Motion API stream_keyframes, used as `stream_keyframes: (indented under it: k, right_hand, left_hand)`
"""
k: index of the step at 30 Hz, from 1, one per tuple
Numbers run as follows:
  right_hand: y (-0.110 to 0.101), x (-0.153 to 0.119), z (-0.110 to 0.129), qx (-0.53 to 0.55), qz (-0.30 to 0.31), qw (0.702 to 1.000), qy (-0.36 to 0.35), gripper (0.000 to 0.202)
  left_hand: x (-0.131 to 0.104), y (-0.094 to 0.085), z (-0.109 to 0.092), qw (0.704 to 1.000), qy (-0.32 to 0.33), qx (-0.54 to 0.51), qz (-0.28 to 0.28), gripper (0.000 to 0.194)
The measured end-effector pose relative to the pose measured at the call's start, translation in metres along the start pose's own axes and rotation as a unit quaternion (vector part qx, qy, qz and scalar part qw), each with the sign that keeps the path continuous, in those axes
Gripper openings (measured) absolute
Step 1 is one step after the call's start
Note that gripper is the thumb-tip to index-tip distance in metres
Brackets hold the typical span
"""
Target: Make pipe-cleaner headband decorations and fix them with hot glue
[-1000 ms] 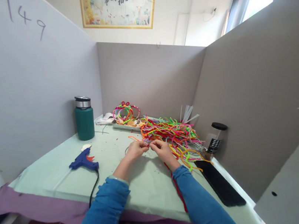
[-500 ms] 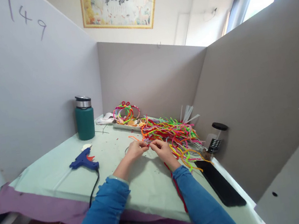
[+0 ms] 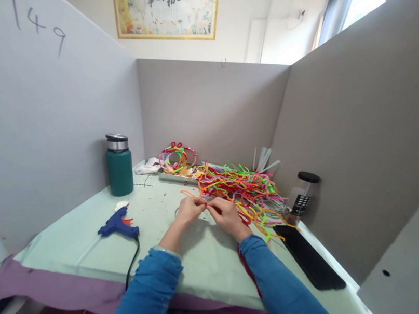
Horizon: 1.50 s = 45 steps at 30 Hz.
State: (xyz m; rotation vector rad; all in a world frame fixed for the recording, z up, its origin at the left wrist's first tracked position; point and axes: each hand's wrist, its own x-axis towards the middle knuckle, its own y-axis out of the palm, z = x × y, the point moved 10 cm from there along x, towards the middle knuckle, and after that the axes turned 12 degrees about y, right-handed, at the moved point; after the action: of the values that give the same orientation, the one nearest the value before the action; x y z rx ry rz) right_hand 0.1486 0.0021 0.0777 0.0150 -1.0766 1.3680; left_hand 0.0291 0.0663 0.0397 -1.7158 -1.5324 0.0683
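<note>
My left hand (image 3: 190,209) and my right hand (image 3: 224,216) meet over the middle of the table. Both are closed, thumbs and fingers pinching a small red bit of pipe cleaner (image 3: 205,205); most of it is hidden by the fingers. Along the inside of my right forearm lies a red fuzzy strand (image 3: 247,268); whether it joins the held piece I cannot tell. Just beyond my hands spreads a heap of multicoloured pipe cleaners (image 3: 240,179), with yellow and orange ones (image 3: 260,217) curling out beside my right wrist.
A blue glue gun (image 3: 118,224) lies left, its cord running off the front edge. Behind it stands a green bottle (image 3: 119,165). Colourful fuzzy hoops (image 3: 177,157) rest on a tray (image 3: 177,177) at the back. Rightward are a black-lidded container (image 3: 304,192) and a black phone-like slab (image 3: 310,257).
My right hand has shifted slightly left and its wrist has turned, covering more of the red strand by the forearm. My left hand stays nearly in place, still pinching.
</note>
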Motion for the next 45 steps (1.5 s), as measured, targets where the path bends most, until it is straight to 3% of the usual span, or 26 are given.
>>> stream_keyframes:
  k: [7,16,22,29,37,45]
  right_hand:
    - [0.0,-0.002,0.006,-0.06,-0.009,0.998,-0.022,0.023]
    - [0.002,-0.002,0.005,-0.084,-0.017,0.996,-0.022,0.022]
    - [0.002,-0.001,-0.001,-0.029,-0.014,0.999,0.0,0.02]
    - [0.006,0.005,-0.024,0.036,-0.007,0.998,0.059,0.021]
    - [0.012,0.01,-0.05,0.119,0.029,0.982,0.144,0.023]
    - [0.023,0.009,-0.055,0.129,0.06,0.979,0.147,0.026]
  left_hand:
    - [0.002,0.003,0.009,0.997,-0.009,-0.07,-0.008,0.025]
    - [-0.005,0.008,0.0,0.97,-0.073,-0.232,-0.01,0.045]
    - [-0.006,0.007,0.0,0.965,-0.077,-0.252,-0.008,0.047]
    - [-0.003,0.009,0.005,0.968,-0.059,-0.243,0.003,0.042]
    - [-0.003,0.01,-0.006,0.969,-0.034,-0.243,0.014,0.027]
    - [-0.002,0.005,-0.008,0.98,-0.024,-0.196,0.004,0.023]
